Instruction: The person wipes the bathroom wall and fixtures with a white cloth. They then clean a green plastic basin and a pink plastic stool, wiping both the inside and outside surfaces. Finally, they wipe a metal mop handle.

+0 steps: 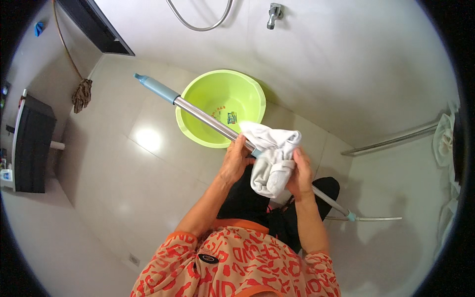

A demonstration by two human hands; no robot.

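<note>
A long metal pole [203, 115] with a blue-grey grip runs slantwise in front of me, from upper left to lower right. At its lower end a thin bar [378, 219] sticks out crosswise. My left hand [234, 161] is closed on the shaft, just left of the cloth. A bunched white cloth [273, 166], folded over on itself, lies across the pole and hides part of it. My right hand [300, 173] grips the cloth's right side, with its fingers partly hidden behind it.
A lime-green basin [252, 94] stands on the floor beneath the pole's upper part. On the wall are a tap [273, 16] and a hose [203, 28]. A brown string mop [81, 94] hangs at left near a black cabinet [34, 143]. A metal rail [396, 140] lies to the right.
</note>
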